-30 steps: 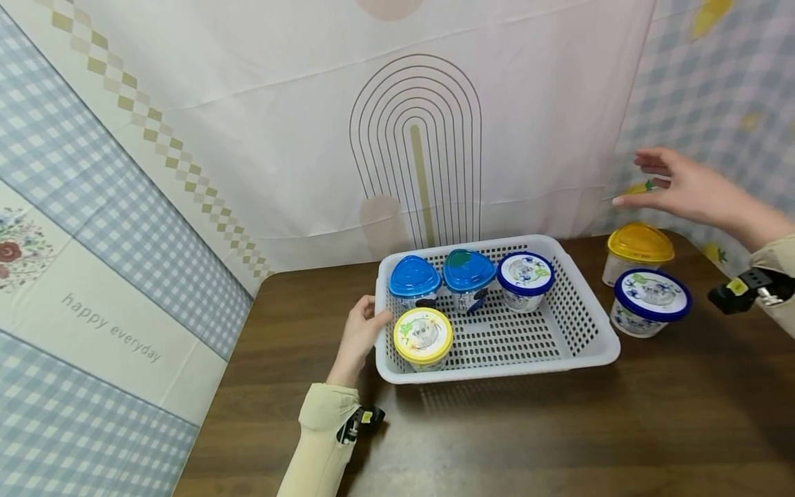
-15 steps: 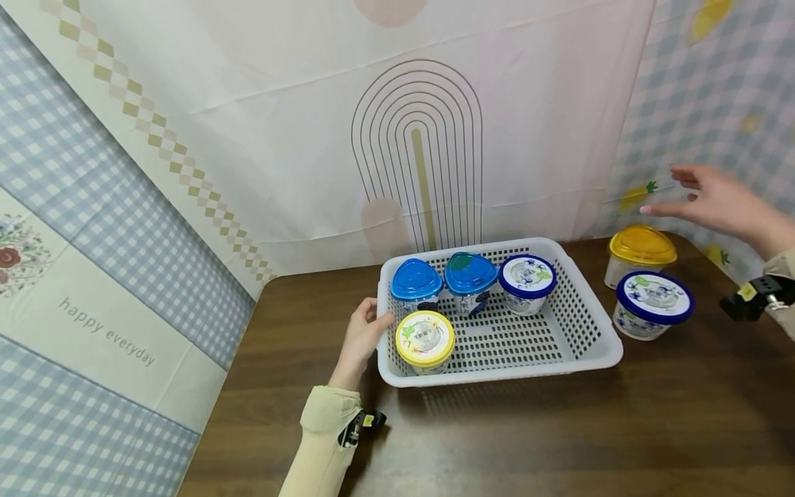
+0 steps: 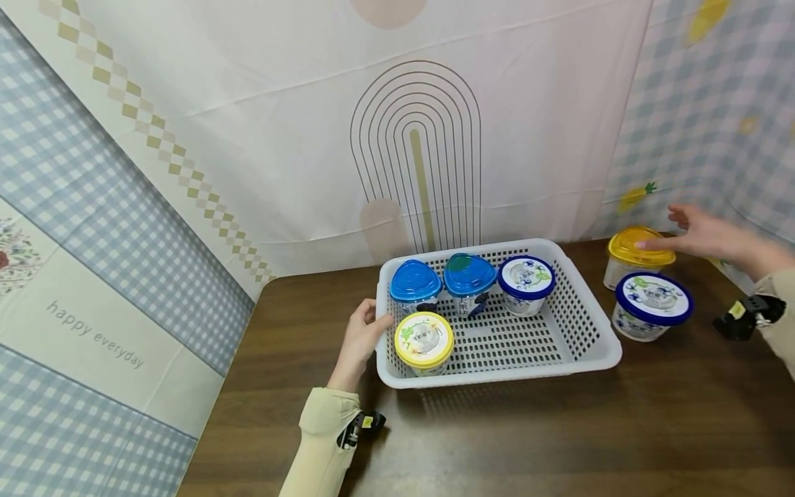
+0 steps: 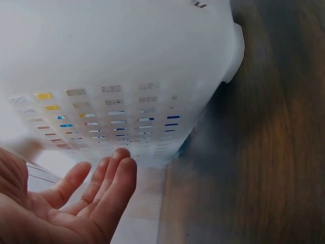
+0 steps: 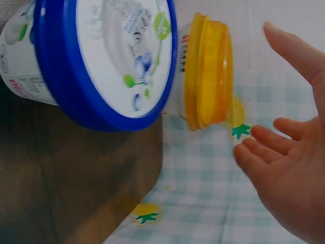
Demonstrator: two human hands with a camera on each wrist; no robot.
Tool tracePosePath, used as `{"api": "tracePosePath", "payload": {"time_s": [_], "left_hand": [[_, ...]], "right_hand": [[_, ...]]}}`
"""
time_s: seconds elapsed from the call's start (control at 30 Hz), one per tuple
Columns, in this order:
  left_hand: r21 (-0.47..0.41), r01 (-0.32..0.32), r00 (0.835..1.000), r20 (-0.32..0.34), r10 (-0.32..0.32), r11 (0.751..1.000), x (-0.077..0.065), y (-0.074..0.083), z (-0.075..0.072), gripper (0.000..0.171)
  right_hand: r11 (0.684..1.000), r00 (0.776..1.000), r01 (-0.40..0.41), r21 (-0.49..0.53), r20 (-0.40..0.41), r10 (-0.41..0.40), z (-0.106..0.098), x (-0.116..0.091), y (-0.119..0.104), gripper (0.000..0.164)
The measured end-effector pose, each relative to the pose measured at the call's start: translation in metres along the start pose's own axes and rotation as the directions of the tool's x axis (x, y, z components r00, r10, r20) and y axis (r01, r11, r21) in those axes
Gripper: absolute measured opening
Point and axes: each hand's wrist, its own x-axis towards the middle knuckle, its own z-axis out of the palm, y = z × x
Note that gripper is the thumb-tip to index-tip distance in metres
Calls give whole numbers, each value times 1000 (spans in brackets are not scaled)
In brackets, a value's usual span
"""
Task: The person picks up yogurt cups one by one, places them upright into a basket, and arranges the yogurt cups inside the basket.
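Observation:
At the left end of the white plastic basket (image 3: pixel 497 373) my left hand (image 3: pixel 360 338) holds the rim, its thumb over the edge. In the left wrist view its fingers (image 4: pixel 119 195) lie close to the basket's slotted outer wall. My right hand (image 3: pixel 714 238) hovers with thumb and fingers spread over a yellow-lidded tub (image 3: pixel 621 266) at the back right of the table. In the right wrist view a gap shows between this hand and the yellow lid (image 5: pixel 216 71). In front of that tub stands a round tub with a dark blue rim (image 3: pixel 652 300).
Two blue-lidded tubs (image 3: pixel 415 279) and a round blue-rimmed tub (image 3: pixel 526 276) line the basket's back side. A round yellow-rimmed tub (image 3: pixel 424 338) sits in its front left corner. Behind the brown wooden table (image 3: pixel 497 442) hangs a patterned cloth (image 3: pixel 528 138).
My right hand shifts right, then comes down towards the yellow-lidded tub. The left hand stays at the basket's rim, and the tubs keep their places.

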Motion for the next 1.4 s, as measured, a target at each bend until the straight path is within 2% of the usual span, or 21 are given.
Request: {"api": "tracePosePath", "payload": {"time_s": [0.13, 0.33, 0.63, 1.07, 1.4], "left_hand": [[2, 10, 1000, -4, -10, 1000, 1, -3, 0, 29], [-3, 12, 1000, -9, -12, 1000, 2, -3, 2, 30], [-7, 14, 1000, -2, -14, 1000, 2, 0, 4, 30], [6, 11, 1000, -10, -11, 1000, 0, -1, 2, 28], [4, 11, 1000, -12, -11, 1000, 1, -1, 2, 29]], "right_hand": [[1000, 998, 8, 11, 64, -9, 7, 2, 8, 122], [998, 996, 0, 65, 86, -5, 14, 2, 16, 119], [998, 998, 16, 56, 60, -19, 24, 3, 18, 117], [997, 999, -17, 80, 47, 13, 39, 2, 23, 119], [992, 998, -49, 118, 39, 45, 41, 2, 24, 120]]}}
